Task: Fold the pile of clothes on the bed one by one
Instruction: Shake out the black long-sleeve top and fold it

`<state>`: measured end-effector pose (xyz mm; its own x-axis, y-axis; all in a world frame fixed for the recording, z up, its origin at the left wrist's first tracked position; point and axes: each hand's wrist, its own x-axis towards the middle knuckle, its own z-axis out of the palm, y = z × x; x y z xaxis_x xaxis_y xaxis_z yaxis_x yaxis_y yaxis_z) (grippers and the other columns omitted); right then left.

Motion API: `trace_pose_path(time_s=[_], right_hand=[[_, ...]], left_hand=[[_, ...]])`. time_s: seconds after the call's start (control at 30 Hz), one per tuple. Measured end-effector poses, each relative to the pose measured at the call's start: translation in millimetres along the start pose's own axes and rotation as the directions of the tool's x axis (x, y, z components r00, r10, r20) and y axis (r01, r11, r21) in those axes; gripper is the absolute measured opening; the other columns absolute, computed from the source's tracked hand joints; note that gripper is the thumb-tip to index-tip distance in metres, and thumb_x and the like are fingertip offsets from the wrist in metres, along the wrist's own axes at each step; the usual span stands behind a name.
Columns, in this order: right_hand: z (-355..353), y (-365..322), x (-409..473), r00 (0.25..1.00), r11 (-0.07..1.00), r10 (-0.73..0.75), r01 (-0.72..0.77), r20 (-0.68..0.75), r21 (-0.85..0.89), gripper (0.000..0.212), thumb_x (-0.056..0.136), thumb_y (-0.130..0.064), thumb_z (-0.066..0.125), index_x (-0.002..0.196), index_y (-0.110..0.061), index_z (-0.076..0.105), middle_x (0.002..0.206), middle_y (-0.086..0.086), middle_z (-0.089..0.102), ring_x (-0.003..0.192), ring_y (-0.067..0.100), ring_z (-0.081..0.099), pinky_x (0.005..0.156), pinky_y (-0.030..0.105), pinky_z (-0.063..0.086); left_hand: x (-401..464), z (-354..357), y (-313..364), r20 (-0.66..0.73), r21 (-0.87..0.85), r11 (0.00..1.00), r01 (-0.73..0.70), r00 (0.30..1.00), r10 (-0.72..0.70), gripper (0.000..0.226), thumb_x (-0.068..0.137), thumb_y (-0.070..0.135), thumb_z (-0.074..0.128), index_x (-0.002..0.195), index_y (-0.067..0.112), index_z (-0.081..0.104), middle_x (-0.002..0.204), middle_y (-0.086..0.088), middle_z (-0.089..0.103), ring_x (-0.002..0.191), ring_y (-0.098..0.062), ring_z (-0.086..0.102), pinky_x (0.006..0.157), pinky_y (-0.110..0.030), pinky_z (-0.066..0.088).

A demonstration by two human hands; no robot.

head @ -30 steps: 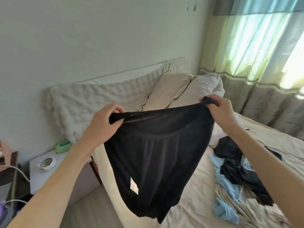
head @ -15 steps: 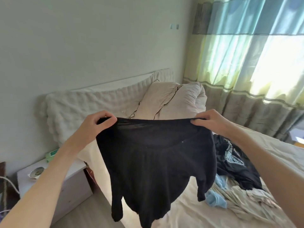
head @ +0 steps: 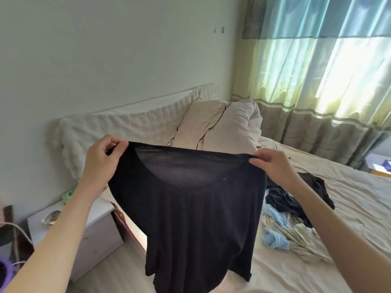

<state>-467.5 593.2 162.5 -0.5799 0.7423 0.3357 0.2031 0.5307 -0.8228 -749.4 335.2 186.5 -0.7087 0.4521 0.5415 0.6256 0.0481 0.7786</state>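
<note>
Black garment point(head: 190, 208) hangs lengthwise below both hands; left hand point(head: 103, 157) and right hand point(head: 273, 166) pinch its top edge, level, above the bed point(head: 349, 197).

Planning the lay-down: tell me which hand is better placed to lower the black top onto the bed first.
Right. The right hand pinches the black top over the bed, beside the pile of clothes; the left hand holds its end above the nightstand, off the mattress.

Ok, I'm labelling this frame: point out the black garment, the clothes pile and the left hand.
black garment point(head: 190, 208), head view, hanging front panel.
clothes pile point(head: 296, 231), head view, pale crumpled cloth.
left hand point(head: 101, 157), head view, back of hand.
</note>
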Motion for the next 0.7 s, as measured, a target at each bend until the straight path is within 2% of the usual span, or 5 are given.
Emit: trace_pose_path(time_s=[0.13,0.27,0.33,0.5,0.7], right_hand=[[14.0,6.9,-6.9,0.99,0.987,-0.025,0.002,-0.14,-0.163,0.016,0.093,-0.013,0.056,0.082,-0.018,0.066,0.073,-0.012,0.062,0.07,-0.004,0.055,0.065,0.003,0.036],[23.6,11.2,-10.8,0.988,0.978,0.156,-0.153,-0.007,0.143,0.024,0.098,-0.016,0.05,0.086,-0.001,0.065,0.079,0.006,0.059,0.078,0.017,0.052,0.074,0.025,0.041],[25.0,7.6,-17.5,0.992,0.972,0.124,-0.125,0.016,0.198,0.023,0.098,-0.017,0.049,0.085,-0.012,0.068,0.08,0.006,0.062,0.079,0.016,0.056,0.076,0.031,0.045],[32.7,-14.2,-21.4,0.994,0.992,-0.048,0.059,-0.096,0.112,0.023,0.097,-0.015,0.051,0.08,-0.021,0.064,0.076,0.001,0.062,0.067,0.0,0.051,0.065,0.006,0.039],[41.2,-26.5,-9.7,0.997,0.975,0.003,0.015,-0.081,0.222,0.019,0.097,-0.01,0.051,0.086,-0.009,0.066,0.08,0.004,0.059,0.077,0.006,0.051,0.066,0.008,0.038]], left_hand=[[-17.2,3.4,-1.9,0.052,0.048,0.998,-0.029,0.998,0.026,0.022,0.091,0.019,0.059,0.074,0.033,0.059,0.075,0.014,0.062,0.069,0.012,0.055,0.063,-0.001,0.037],[-19.6,3.1,-11.9,0.029,0.105,0.994,-0.01,1.0,0.007,0.016,0.092,0.02,0.058,0.077,0.028,0.058,0.076,0.011,0.062,0.074,-0.004,0.056,0.068,-0.015,0.039],[-15.6,-2.3,-20.4,-0.001,0.108,0.994,0.036,0.999,-0.036,0.01,0.093,0.021,0.057,0.083,0.022,0.06,0.081,0.002,0.064,0.082,-0.017,0.057,0.073,-0.027,0.04],[-11.0,-9.9,-35.0,-0.025,0.14,0.983,0.12,0.993,-0.117,0.01,0.093,0.025,0.056,0.089,0.018,0.062,0.09,-0.007,0.065,0.091,-0.028,0.06,0.08,-0.035,0.041],[-8.4,-10.1,-39.3,-0.02,0.161,0.978,0.13,0.992,-0.128,0.01,0.093,0.026,0.056,0.089,0.019,0.063,0.092,-0.007,0.065,0.09,-0.024,0.059,0.08,-0.036,0.042]])
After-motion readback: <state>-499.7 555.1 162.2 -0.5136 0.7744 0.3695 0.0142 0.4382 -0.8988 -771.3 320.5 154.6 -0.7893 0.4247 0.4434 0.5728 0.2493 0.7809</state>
